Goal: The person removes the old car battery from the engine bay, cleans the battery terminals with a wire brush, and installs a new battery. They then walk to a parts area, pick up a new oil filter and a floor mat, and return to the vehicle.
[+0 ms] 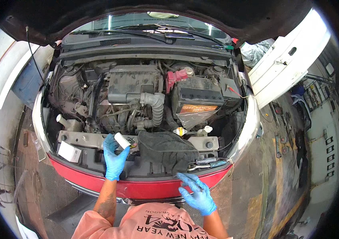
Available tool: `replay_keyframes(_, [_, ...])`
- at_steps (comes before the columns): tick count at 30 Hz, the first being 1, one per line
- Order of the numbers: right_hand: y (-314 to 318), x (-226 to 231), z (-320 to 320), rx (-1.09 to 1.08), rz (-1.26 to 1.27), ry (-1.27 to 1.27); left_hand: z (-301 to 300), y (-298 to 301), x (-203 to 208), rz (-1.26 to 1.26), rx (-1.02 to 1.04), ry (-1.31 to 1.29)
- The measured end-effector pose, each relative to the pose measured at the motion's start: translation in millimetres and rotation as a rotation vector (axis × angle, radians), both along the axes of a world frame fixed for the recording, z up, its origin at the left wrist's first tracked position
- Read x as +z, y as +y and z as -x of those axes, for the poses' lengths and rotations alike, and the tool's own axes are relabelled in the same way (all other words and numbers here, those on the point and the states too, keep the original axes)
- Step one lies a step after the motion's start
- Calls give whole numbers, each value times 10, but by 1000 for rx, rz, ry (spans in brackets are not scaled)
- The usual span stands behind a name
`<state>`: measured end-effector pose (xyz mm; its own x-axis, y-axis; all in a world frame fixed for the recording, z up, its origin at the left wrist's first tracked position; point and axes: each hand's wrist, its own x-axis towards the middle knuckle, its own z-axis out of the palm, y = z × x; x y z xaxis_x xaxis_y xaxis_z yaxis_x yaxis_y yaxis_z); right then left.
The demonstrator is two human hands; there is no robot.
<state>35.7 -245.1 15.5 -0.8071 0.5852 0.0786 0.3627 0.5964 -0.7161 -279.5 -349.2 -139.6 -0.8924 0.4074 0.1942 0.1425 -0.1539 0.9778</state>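
Note:
My left hand (pixel 114 158), in a blue glove, is closed around a small white cylinder (pixel 122 140) above the front of a car's engine bay. To its left a white box (pixel 69 151) rests on the front panel. My right hand (pixel 197 194), also gloved in blue, hangs over the red bumper (pixel 153 189) with fingers apart and nothing visible in it. Nearest to it are a dark cloth (pixel 165 149) draped across the front panel and some hand tools (pixel 207 163) lying beside the cloth.
Behind the cloth sit the black battery (pixel 199 95), a red terminal cover (pixel 175 78) and a yellow-and-white cap (pixel 180 131). The air filter housing (pixel 133 81) joins a ribbed hose (pixel 156 109). Overhead is the raised hood (pixel 149 10). A white car door (pixel 287 59) stands at right.

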Motion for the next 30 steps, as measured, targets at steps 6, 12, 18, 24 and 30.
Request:
replay_keyframes(6, [267, -277, 722, -10, 234, 79, -140, 41, 8, -97, 54, 67])
replay_keyframes(12, [375, -675, 1815, -130, 997, 3, -67, 95, -76, -127, 68, 30])
replay_keyframes(18, [283, -1180, 2514, -251, 1153, 163, 70, 35, 318, -214, 91, -84])
replay_keyframes(24, [324, -785, 2376, -187, 1431, 293, 19, -226, 543, -259, -54, -80])
replay_keyframes(30, [302, -295, 2119, 32, 967, 135, -151, -274, 532, -123, -195, -19])
